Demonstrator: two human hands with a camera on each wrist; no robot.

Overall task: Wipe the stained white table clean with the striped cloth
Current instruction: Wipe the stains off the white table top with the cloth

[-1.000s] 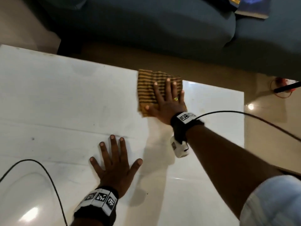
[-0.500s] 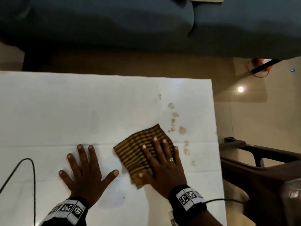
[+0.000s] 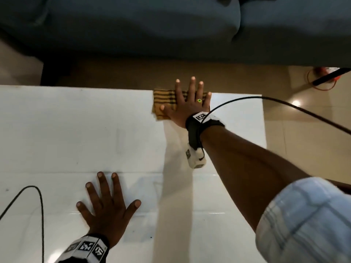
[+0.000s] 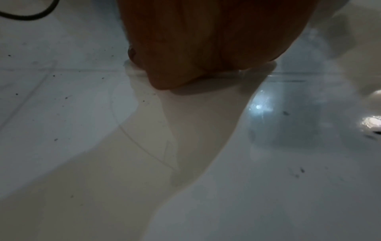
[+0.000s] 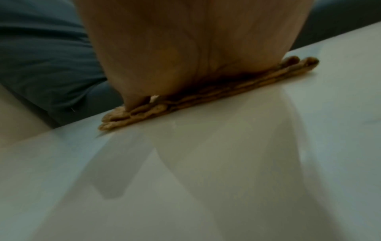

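Note:
The folded striped cloth [image 3: 163, 103] lies at the far edge of the white table [image 3: 76, 133]. My right hand [image 3: 188, 103] presses flat on it with straight, spread fingers whose tips reach past the table's edge. The right wrist view shows the palm [image 5: 185, 48] bearing down on the cloth's layered edge [image 5: 206, 96]. My left hand [image 3: 108, 204] lies flat and spread on the near part of the table, and the left wrist view shows its heel [image 4: 206, 48] on the glossy top. No stains show in the head view; small dark specks [image 4: 55, 139] dot the surface near the left hand.
A dark blue sofa [image 3: 171, 25] runs along the far side, with tan floor [image 3: 114, 76] between it and the table. Black cables cross the table at the near left [image 3: 39, 205] and over the right arm [image 3: 284, 103]. A red cord [image 3: 322, 80] lies on the floor at right.
My right hand has pushed the cloth from the near right part of the table away to the far edge. The brown stains seen half a second ago are gone from view. My left hand stayed flat.

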